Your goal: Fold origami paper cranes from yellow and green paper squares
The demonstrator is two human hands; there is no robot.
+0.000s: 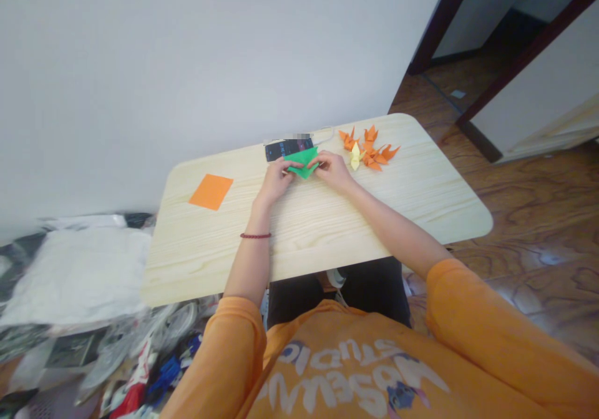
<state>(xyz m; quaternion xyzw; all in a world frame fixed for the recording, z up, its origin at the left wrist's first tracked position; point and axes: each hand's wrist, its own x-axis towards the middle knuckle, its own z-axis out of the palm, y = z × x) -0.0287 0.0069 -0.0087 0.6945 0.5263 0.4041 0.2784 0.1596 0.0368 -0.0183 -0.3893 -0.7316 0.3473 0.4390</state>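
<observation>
A folded sheet of green origami paper [302, 160] is between my two hands, near the back of the table. My left hand [277, 180] pinches its left side, fingertips closed on the paper. On the opposite side, my right hand [333, 170] grips the edge with thumb and fingers. The paper has pointed corners and partly covers a phone [276, 151] lying behind it. Further right sit several folded orange paper figures [372, 157] with a pale yellow one [355, 156] in front. A flat square of orange paper [211, 192] lies to the left.
The light wooden table [327, 231] has rounded corners and stands against a white wall [210, 57]. A white cable [326, 137] runs beside the phone. On the floor at left are a white bag [79, 275] and piled clutter. A doorway opens at the right.
</observation>
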